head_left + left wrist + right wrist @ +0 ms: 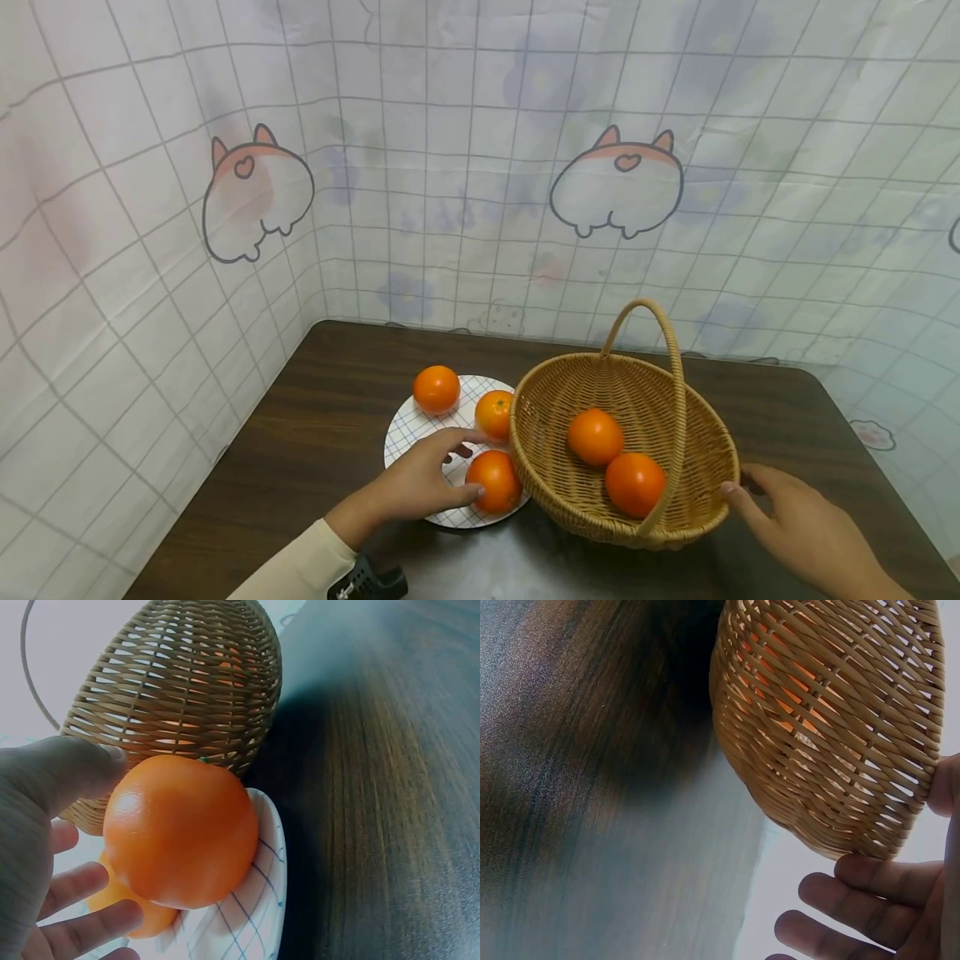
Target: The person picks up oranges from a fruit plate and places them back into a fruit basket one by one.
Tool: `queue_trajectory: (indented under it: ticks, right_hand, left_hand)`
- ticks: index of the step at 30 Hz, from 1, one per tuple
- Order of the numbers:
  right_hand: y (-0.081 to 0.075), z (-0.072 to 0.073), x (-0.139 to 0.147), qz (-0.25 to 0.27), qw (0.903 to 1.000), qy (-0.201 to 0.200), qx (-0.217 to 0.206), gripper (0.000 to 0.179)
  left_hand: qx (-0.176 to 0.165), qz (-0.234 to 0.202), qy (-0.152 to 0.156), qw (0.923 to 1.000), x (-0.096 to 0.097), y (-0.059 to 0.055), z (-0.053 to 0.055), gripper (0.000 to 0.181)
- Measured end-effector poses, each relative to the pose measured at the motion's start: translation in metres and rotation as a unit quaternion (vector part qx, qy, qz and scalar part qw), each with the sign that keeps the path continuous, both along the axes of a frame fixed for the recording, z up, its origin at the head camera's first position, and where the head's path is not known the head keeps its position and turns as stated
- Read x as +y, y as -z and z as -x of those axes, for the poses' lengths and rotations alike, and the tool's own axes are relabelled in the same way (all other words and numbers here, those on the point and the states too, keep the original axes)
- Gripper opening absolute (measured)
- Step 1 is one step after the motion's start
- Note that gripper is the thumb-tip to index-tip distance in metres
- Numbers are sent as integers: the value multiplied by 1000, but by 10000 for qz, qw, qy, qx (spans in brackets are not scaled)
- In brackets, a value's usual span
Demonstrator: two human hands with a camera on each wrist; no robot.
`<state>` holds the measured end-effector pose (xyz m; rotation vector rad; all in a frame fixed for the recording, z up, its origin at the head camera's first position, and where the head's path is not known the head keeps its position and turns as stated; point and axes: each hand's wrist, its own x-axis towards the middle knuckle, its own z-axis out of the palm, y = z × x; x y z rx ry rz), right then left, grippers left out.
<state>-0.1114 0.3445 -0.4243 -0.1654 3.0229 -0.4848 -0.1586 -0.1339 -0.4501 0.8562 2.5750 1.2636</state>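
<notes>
watching remotely, i read the left grip point(423, 477) as released: fingers spread, thumb right by the front orange fruit point(498, 483), which sits on the checked plate point(405, 435). two rear fruits point(437, 389) share that plate, on the dark bench point(285, 467). my right grip point(806, 521) pinches the rim of the wicker basket point(555, 496), just beside the plate, with two inner fruits point(596, 437) lying in it.

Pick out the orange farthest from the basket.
Back-left orange on the plate; its other two oranges sit nearer the basket, two more lie inside.
</notes>
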Motion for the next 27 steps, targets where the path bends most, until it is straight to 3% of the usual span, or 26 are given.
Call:
queue_trajectory:
  ticks: [27]
  right_hand:
    - [0,3,2,57,9999,5,-111,80]
  left_hand:
    - [-132,299,-46,9995,7,12,-3,67]
